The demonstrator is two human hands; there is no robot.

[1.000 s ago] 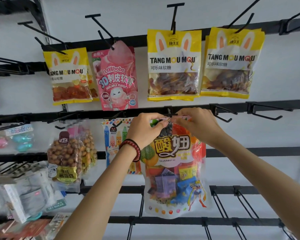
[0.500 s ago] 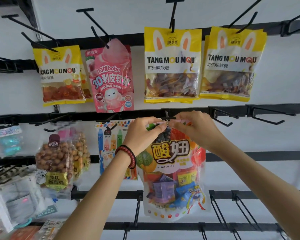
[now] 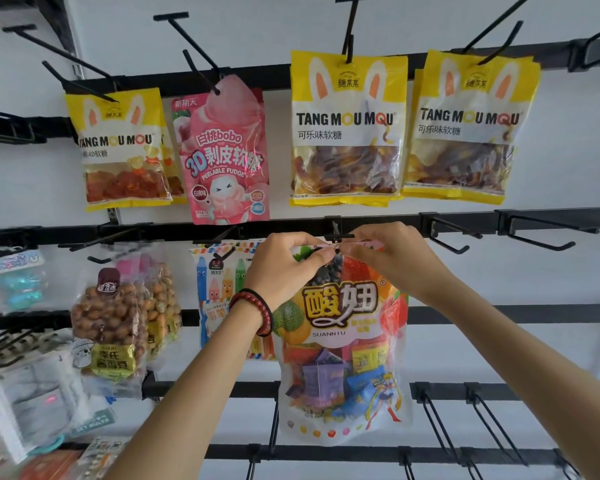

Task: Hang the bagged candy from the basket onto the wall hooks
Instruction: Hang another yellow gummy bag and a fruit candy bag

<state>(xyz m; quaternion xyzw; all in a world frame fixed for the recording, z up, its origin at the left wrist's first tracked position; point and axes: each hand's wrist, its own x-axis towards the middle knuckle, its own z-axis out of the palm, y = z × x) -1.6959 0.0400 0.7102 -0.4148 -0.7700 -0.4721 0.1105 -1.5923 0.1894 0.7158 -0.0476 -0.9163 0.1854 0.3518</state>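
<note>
Red bead bracelet (image 3: 257, 311), bare forearms

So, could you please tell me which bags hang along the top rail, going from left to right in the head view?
Yellow rabbit-eared bag of orange gummies → pink peach fudge bag → yellow rabbit-eared bag of brown cola gummies → second yellow bag of brown cola gummies.

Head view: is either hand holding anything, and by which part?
Both: the left hand and right hand pinch the top edge of the SUANNIU candy bag, one each side of the hook.
</note>
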